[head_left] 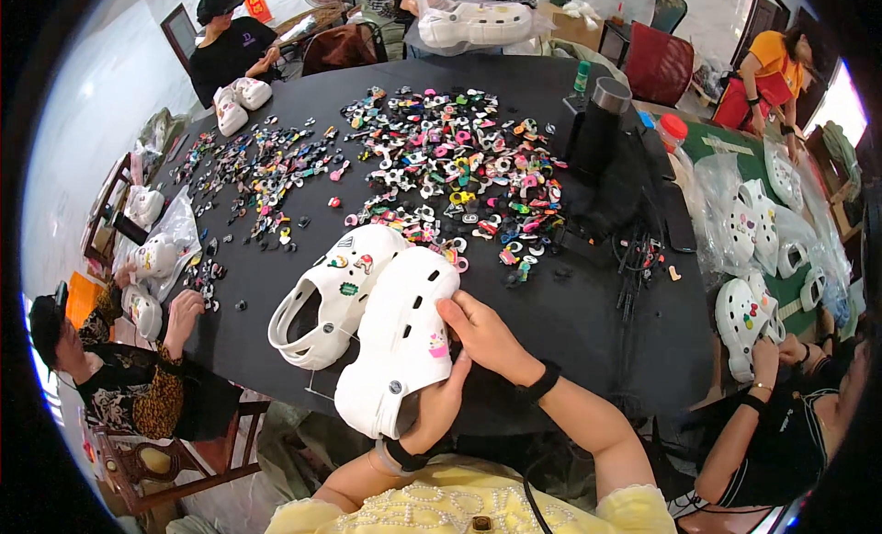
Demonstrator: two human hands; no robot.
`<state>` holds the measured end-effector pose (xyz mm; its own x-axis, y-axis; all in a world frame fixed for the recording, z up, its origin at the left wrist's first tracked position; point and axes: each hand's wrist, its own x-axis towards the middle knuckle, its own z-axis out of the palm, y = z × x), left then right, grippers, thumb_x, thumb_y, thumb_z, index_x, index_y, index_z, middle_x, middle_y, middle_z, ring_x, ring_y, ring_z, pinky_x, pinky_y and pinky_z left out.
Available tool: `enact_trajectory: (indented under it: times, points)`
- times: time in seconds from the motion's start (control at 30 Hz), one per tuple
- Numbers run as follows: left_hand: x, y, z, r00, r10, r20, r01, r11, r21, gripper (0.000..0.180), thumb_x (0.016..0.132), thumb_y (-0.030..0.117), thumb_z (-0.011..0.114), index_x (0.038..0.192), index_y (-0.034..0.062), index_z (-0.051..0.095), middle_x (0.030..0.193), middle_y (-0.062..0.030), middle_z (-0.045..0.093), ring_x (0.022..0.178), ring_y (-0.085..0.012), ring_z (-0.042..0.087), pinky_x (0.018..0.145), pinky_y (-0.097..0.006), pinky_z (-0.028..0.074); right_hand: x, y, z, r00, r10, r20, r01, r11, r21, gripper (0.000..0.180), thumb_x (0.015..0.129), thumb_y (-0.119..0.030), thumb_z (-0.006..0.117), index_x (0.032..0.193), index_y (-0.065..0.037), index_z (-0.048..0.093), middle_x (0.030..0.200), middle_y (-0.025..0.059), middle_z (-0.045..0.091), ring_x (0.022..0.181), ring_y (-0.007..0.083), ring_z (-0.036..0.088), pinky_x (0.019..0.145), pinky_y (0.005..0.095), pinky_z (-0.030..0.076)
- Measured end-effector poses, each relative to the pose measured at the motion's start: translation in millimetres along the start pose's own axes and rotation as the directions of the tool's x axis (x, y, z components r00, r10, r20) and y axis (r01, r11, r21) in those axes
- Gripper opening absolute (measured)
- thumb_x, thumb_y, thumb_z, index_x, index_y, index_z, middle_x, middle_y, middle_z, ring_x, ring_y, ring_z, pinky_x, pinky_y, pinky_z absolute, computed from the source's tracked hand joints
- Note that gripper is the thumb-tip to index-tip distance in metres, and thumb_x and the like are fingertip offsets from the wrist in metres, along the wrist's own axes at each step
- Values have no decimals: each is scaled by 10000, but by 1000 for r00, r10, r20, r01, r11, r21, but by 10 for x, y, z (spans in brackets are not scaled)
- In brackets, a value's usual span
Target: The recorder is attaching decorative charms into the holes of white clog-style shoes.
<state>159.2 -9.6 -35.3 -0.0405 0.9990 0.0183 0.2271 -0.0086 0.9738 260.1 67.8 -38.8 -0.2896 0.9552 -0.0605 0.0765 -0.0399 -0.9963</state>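
A white clog [390, 327] is tilted on its side above the near edge of the table, with side holes and a pink cupcake charm [437, 345] showing. My left hand [435, 407] grips its heel end from below, with some fingers hidden behind the shoe. My right hand [491, 335] closes on its side by the charm, thumb against the wall and the other fingers partly hidden. Just left of it lies a second white clog [317, 300], with several colourful charms on its top and its heel strap toward me. A thin cord shows between the two shoes.
Large heaps of loose shoe charms [450, 162] and a smaller spread [266, 180] cover the black table [276, 286]. A dark flask [602, 120] and cables [634, 267] stand at right. Co-workers handle white clogs at left [142, 312] and right [740, 323].
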Motion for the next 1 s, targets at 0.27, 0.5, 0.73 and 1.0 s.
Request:
enact_trajectory:
  times: [0.27,0.5,0.73,1.0]
  points:
    - [8,-80,25,984,-69,-162,16,953,-304,480,917,233,473,1281,-48,335,1294,-146,390,1184,-234,383,997,-334,278,-35,-42,14,995,-94,35,95,996,-4,336,933,-326,400,872,1,451,690,176,536,620,279,550,568,352,421]
    - [4,20,-77,951,-210,-225,37,805,-593,400,890,177,535,1213,-28,421,1181,-79,466,1068,-152,442,926,-280,339,-52,59,106,981,-193,32,195,980,-37,330,944,-314,354,859,-2,418,684,199,530,574,329,543,529,386,410]
    - [167,167,-263,938,-291,-189,87,724,-684,420,892,200,529,1228,-19,405,1181,-70,482,1058,-144,460,899,-277,355,44,20,-80,979,-67,191,-10,925,379,302,961,-309,320,850,-53,436,711,36,486,593,110,485,572,244,440]
    - [182,122,-363,979,-147,-138,69,887,-457,481,878,225,555,1234,-54,392,1201,-90,465,1068,-154,454,909,-282,354,125,-56,-339,999,-12,36,-16,735,678,355,881,-298,347,911,-3,542,743,83,573,507,98,501,380,214,404]
